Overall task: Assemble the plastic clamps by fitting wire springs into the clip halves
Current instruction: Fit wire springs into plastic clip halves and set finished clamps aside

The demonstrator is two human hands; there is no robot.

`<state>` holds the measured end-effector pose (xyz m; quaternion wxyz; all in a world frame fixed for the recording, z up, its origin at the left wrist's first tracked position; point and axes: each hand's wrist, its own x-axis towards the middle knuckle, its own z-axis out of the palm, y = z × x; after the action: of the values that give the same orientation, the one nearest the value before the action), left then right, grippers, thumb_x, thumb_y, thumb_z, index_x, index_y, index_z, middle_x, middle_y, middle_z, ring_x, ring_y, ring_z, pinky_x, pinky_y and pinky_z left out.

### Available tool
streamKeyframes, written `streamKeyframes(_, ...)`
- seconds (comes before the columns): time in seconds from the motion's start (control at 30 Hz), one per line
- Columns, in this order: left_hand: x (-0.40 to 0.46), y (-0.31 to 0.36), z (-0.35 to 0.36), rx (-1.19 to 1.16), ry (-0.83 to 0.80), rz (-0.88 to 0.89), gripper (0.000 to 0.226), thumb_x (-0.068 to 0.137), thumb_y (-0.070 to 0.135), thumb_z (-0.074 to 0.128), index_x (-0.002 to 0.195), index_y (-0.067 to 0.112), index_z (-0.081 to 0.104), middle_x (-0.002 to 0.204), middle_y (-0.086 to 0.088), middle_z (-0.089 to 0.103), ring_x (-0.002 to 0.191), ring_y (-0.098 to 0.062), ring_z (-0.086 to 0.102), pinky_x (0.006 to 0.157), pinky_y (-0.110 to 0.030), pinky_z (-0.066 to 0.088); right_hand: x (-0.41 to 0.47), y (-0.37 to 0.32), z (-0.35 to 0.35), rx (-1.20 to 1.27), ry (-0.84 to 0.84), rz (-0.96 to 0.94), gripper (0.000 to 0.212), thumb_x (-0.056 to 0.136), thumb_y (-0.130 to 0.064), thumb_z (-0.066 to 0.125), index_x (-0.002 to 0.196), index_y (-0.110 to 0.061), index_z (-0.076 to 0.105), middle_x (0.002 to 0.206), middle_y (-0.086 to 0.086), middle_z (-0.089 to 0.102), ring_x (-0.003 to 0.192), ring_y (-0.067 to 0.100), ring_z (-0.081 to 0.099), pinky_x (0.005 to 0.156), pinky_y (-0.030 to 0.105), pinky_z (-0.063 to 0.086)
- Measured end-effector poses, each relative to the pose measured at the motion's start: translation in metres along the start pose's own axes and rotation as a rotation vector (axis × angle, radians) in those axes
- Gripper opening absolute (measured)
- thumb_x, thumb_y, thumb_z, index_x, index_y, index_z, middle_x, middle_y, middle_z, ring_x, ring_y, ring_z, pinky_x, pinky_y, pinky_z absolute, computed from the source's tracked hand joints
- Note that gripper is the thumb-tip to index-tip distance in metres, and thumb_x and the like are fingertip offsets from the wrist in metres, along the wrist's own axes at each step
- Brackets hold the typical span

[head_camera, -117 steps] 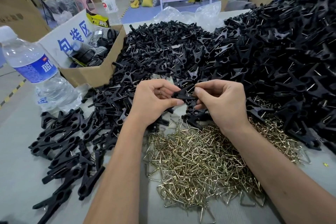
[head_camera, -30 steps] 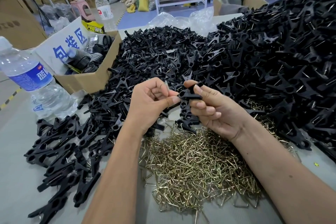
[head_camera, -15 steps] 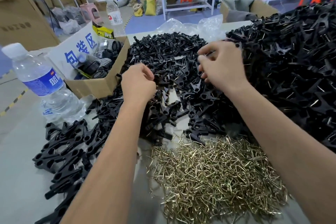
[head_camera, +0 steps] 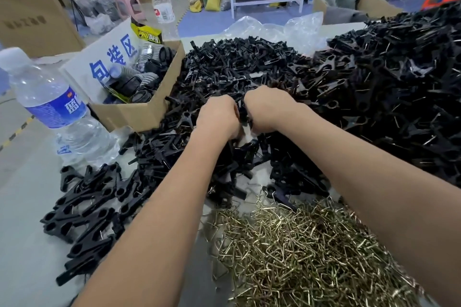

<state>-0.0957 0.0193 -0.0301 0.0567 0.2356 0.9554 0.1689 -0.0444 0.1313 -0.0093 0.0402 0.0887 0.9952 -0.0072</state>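
Both hands are reaching into the heap of black clip halves point(head_camera: 249, 67) that is lying across the far middle of the bench point(head_camera: 22, 207). The left hand point(head_camera: 218, 114) and the right hand point(head_camera: 268, 107) are sitting knuckles-up, just beside each other, with their fingers curled down into the plastic. The fingertips are buried, so I cannot tell what, if anything, either one is gripping.

The halves are lying every which way, with no shared long axis, and they are far too many to count. A second, taller heap of black clips point(head_camera: 399, 97) is filling the right side of the bench (thin wire ends are showing among these pieces). At the near left, a smaller group of assembled clamps point(head_camera: 84, 209) is lying flat, most with their long axes running from near-left to far-right; motion blur is making an exact count impossible.

The wire springs point(head_camera: 299, 257) are forming one brassy pile at the near edge, between the two forearms, also uncountable and tangled in all directions.

Two water bottles are in view: one point(head_camera: 52, 107) standing at the left edge, another point(head_camera: 163, 9) behind the one open cardboard box point(head_camera: 139, 112) at the far left.
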Motion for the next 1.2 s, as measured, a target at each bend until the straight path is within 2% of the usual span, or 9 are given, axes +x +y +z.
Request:
streamKeyframes(0.1,-0.001,-0.001,-0.003,-0.002,0.048,0.015,0.024,0.075,0.012,0.078,0.096,0.023,0.074,0.105,-0.008,0.070,0.094,-0.031,0.067,0.072,-0.032,0.048,-0.004,0.005,0.004,0.002,0.026,-0.088,0.038,0.086,-0.018,0.077,0.071,-0.019,0.042,0.071,0.000,0.045,0.069,0.026,0.050,0.067,0.034,0.043)
streamKeyframes(0.23,-0.002,-0.006,-0.004,-0.022,0.123,-0.014,0.030,0.071,0.013,0.081,0.097,0.021,0.070,0.101,-0.006,0.063,0.086,-0.026,0.057,0.070,-0.030,0.045,-0.007,0.022,0.004,0.206,0.073,-0.023,0.012,0.084,-0.012,0.082,0.092,-0.011,0.073,0.092,0.010,0.073,0.090,0.030,0.069,0.086,0.041,0.060)
streamKeyframes(0.43,-0.006,-0.014,-0.005,-0.140,0.240,-0.037,0.009,0.079,0.015,0.080,0.088,0.016,0.078,0.090,-0.004,0.072,0.086,-0.023,0.066,0.071,-0.028,0.047,-0.009,0.024,0.006,0.197,0.069,-0.036,0.011,0.092,-0.009,0.071,0.084,-0.016,0.071,0.097,0.010,0.075,0.091,0.029,0.070,0.084,0.043,0.060)
streamKeyframes(0.57,-0.013,-0.015,-0.008,-0.291,0.385,-0.039,0.013,0.085,0.015,0.065,0.089,0.018,0.077,0.084,0.005,0.069,0.086,-0.017,0.065,0.073,-0.027,0.045,-0.016,0.033,0.004,0.474,0.382,-0.019,0.008,0.100,-0.020,0.068,0.097,-0.015,0.074,0.088,-0.003,0.068,0.085,0.016,0.061,0.087,0.039,0.055)
streamKeyframes(0.67,-0.016,-0.015,-0.012,-0.446,0.410,-0.045,0.016,0.087,0.014,0.070,0.102,0.019,0.073,0.088,0.004,0.072,0.085,-0.010,0.067,0.081,-0.028,0.052,-0.033,0.033,0.000,0.823,0.546,0.021,0.010,0.105,-0.018,0.059,0.100,-0.013,0.065,0.085,0.003,0.071,0.074,0.024,0.067,0.069,0.038,0.056)
streamKeyframes(0.77,-0.024,-0.014,-0.013,-0.571,0.390,-0.076,0.023,0.082,0.007,0.081,0.101,0.019,0.074,0.088,0.006,0.073,0.081,-0.003,0.067,0.074,-0.019,0.054,-0.056,0.028,0.004,1.264,0.534,0.044,0.011,0.110,-0.016,0.047,0.104,-0.012,0.055,0.087,0.008,0.076,0.062,0.028,0.070,0.043,0.030,0.047)
streamKeyframes(0.87,-0.042,-0.007,-0.011,-0.930,0.258,-0.153,0.034,0.079,-0.002,0.084,0.096,0.025,0.075,0.093,0.003,0.071,0.084,-0.005,0.068,0.061,-0.013,0.050,-0.079,0.019,0.015,1.530,0.455,0.040,0.012,0.111,-0.013,0.044,0.111,-0.009,0.055,0.083,0.008,0.075,0.057,0.026,0.069,0.038,0.027,0.044)
streamKeyframes(1.03,-0.082,0.013,0.010,-1.149,0.056,0.007,0.037,0.082,-0.015,0.073,0.084,0.022,0.077,0.069,0.006,0.070,0.067,-0.009,0.064,0.070,-0.026,0.059,-0.108,0.006,0.038,1.591,0.352,0.023,0.016,0.101,0.000,0.061,0.115,-0.007,0.064,0.084,0.013,0.071,0.062,0.020,0.066,0.049,0.025,0.050)
streamKeyframes(1.2,-0.098,0.009,0.023,-1.297,-0.150,0.058,0.032,0.094,-0.015,0.058,0.112,0.003,0.076,0.101,-0.014,0.078,0.098,-0.028,0.075,0.099,-0.044,0.059,-0.127,0.016,0.047,1.589,0.407,0.028,0.016,0.097,-0.003,0.070,0.112,-0.007,0.070,0.085,0.006,0.078,0.067,0.014,0.067,0.056,0.018,0.048)
